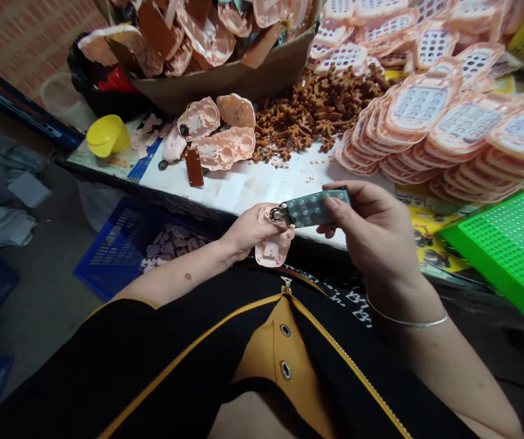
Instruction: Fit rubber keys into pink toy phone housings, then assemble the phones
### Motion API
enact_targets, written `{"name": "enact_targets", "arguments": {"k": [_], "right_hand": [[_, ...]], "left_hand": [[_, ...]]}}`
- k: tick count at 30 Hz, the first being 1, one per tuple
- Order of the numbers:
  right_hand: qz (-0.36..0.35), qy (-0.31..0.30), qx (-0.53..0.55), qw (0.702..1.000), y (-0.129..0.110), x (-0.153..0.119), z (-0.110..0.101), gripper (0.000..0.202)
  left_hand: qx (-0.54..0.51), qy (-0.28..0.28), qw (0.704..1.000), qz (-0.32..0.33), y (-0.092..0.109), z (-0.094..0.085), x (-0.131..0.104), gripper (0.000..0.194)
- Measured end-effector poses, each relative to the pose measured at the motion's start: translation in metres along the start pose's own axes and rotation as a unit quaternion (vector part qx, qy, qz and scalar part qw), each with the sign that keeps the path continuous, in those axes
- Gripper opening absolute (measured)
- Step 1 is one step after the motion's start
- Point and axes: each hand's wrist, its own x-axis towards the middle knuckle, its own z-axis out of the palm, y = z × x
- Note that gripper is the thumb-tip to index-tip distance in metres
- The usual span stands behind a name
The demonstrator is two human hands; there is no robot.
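My left hand (244, 233) is closed around a pink plastic shell (273, 249), held just off the table's front edge. A small round speaker (277, 214) sits at the shell's upper end, beside my left fingers. In my right hand (371, 222) a dark green circuit board (314, 209) is pinched between thumb and fingers. The board is tilted a little, and its left end meets the shell near the speaker. Whether the two parts are joined I cannot tell. Part of the shell is hidden by my left hand.
Behind lie several pink shells (222, 149) and a heap of brown rubbery pieces (316, 107). Stacked pink keypad covers (421, 116) and a green basket (509, 238) are to the right. A full cardboard box (225, 82) stands at the back; a yellow cup (107, 135) is left.
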Motion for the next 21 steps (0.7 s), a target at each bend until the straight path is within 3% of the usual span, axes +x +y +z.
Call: {"name": "enact_targets", "arguments": {"k": [7, 13, 16, 21], "right_hand": [[0.029, -0.038, 0.002, 0.999, -0.009, 0.003, 0.015, 0.04], [0.037, -0.03, 0.016, 0.999, 0.003, 0.016, 0.016, 0.04], [0.023, -0.008, -0.005, 1.0, 0.011, 0.021, 0.01, 0.036], [0.047, 0.031, -0.004, 0.998, 0.023, 0.026, 0.005, 0.035]], "left_hand": [[-0.014, 0.036, 0.998, 0.053, -0.006, 0.008, 0.001, 0.049], [0.035, 0.112, 0.992, 0.055, -0.001, 0.01, -0.004, 0.027], [0.03, 0.085, 0.995, 0.049, 0.002, 0.01, -0.006, 0.017], [0.015, -0.011, 1.0, 0.023, 0.003, 0.006, -0.009, 0.015]]}}
